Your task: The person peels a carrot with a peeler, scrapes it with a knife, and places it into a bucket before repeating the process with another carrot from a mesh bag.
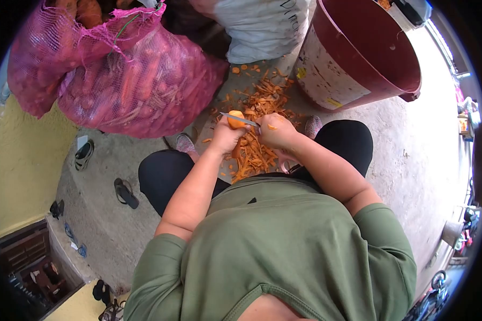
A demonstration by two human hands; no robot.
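Note:
A peeled orange carrot [235, 119] sits in my left hand [226, 138], its thick end pointing up and away from me. My right hand [277, 130] grips a knife [242, 119], and the narrow blade lies across the carrot. The knife's handle is mostly covered by my fingers. A scrap of orange peel sticks to the back of my right hand. Below and beyond both hands, a heap of carrot peelings [257, 155] spreads over the concrete floor between my feet.
Pink mesh sacks of carrots [139, 85] stand at the far left, beside a white sack [265, 27]. A large dark red bucket [332, 69] stands at the far right. Loose sandals [125, 193] lie on the floor [104, 184] to my left, near a yellow wall [29, 166].

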